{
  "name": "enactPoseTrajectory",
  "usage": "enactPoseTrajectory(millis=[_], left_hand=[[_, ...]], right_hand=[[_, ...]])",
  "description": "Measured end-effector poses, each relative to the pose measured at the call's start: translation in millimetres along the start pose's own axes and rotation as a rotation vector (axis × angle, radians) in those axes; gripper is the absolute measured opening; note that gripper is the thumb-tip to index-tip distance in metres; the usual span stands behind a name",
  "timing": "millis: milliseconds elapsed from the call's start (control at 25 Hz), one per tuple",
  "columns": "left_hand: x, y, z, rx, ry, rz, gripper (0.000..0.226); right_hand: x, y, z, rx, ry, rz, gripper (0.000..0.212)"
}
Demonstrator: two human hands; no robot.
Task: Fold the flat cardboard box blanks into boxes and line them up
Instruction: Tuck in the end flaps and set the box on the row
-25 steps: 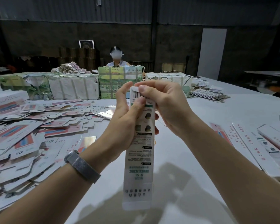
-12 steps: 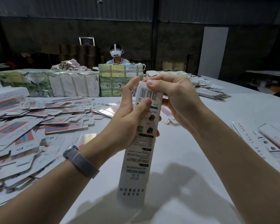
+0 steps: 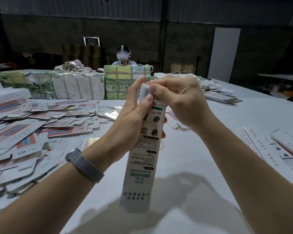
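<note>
Currently: box (image 3: 143, 156) held upright, L hand (image 3: 130, 122) wrapped round mid; R hand (image 3: 179, 102) fingertips pinching top flap. Risk: over-pressing creases flap, misses slot.

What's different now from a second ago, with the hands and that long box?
The right hand has come down over the box's top end, its fingertips now pressing the barcode flap. The left hand still grips the box upright over the table. The pile of blanks hasn't changed.
</note>
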State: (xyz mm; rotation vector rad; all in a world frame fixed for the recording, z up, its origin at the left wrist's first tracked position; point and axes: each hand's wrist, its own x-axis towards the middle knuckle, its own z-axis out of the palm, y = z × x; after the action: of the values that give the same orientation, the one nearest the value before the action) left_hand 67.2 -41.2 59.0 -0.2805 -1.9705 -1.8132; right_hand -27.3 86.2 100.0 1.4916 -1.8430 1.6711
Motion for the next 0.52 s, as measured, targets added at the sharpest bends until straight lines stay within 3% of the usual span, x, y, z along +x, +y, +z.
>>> enactPoseTrajectory(millis=[320,520], left_hand=[[-1.0,4.7,4.6,-0.016,-0.019,0.015,0.027],[1.8,3.1,4.6,-0.015,0.067,0.064,0.025]], right_hand=[[-1.5,3.0,-0.3,-0.034,0.037,-0.072,0.012],[-6.1,0.6,16.1,0.186,0.043,0.033,0.015]])
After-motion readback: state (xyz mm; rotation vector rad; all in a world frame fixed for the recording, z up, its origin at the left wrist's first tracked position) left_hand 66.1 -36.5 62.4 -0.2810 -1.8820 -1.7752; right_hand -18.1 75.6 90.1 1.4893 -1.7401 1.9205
